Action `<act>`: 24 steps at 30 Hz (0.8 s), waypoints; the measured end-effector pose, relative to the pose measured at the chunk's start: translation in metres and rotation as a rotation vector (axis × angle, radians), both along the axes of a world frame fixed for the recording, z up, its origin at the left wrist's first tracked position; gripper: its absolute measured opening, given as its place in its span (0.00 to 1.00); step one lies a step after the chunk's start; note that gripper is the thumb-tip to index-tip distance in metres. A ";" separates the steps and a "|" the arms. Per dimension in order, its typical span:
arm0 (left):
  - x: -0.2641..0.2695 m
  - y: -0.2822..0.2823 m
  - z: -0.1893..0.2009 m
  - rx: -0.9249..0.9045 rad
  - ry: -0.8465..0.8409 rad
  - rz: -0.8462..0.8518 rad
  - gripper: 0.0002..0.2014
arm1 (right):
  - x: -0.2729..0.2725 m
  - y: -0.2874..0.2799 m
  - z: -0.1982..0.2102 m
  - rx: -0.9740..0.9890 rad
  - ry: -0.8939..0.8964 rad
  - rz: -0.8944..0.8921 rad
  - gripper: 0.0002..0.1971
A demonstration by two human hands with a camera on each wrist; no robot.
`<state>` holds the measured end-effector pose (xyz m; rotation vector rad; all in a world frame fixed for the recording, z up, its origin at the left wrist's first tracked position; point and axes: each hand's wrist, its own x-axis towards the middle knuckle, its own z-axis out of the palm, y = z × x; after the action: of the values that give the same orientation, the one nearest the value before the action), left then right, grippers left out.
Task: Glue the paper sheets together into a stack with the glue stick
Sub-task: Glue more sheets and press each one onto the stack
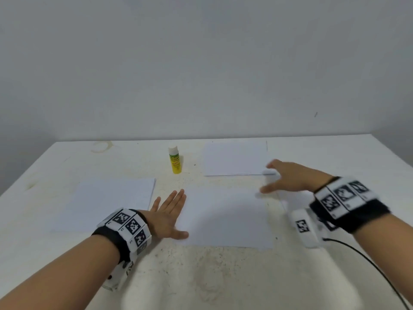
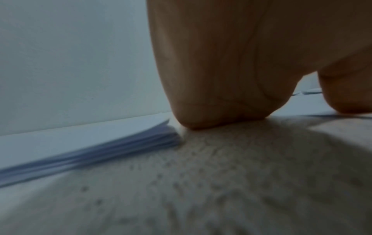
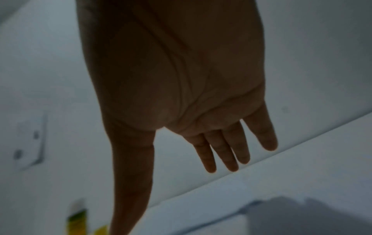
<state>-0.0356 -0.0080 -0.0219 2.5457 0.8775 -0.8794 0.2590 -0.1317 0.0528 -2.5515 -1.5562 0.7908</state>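
A white sheet (image 1: 225, 218) lies in the middle of the table. My left hand (image 1: 171, 214) lies flat with straight fingers on its left edge. My right hand (image 1: 283, 180), fingers spread and blurred, hovers above the sheet's right far corner and holds nothing; the right wrist view shows its palm (image 3: 171, 76) with fingers extended. A pile of white sheets (image 1: 107, 203) sits to the left, its layered edge (image 2: 90, 152) beside my left palm (image 2: 217, 71). Another pile of paper (image 1: 234, 158) lies at the far right. A yellow glue stick (image 1: 174, 160) with a white cap stands upright between the piles.
The table (image 1: 201, 276) is white and speckled, set against a plain grey wall. A black cable (image 1: 368, 262) runs from my right wristband toward the lower right. A wall socket (image 3: 30, 143) shows in the right wrist view.
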 end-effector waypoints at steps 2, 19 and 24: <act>0.000 0.002 0.000 -0.018 0.005 -0.021 0.68 | 0.027 -0.029 -0.011 -0.128 -0.055 -0.080 0.53; 0.001 0.002 0.003 -0.036 -0.003 -0.033 0.80 | 0.059 -0.074 -0.064 -0.106 -0.011 -0.162 0.47; 0.002 0.001 0.004 -0.039 0.001 -0.028 0.79 | 0.064 -0.078 -0.052 0.001 -0.101 -0.188 0.25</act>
<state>-0.0338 -0.0067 -0.0179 2.5302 0.8192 -0.8968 0.3235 -0.2099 0.0012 -2.7242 -1.3131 0.6499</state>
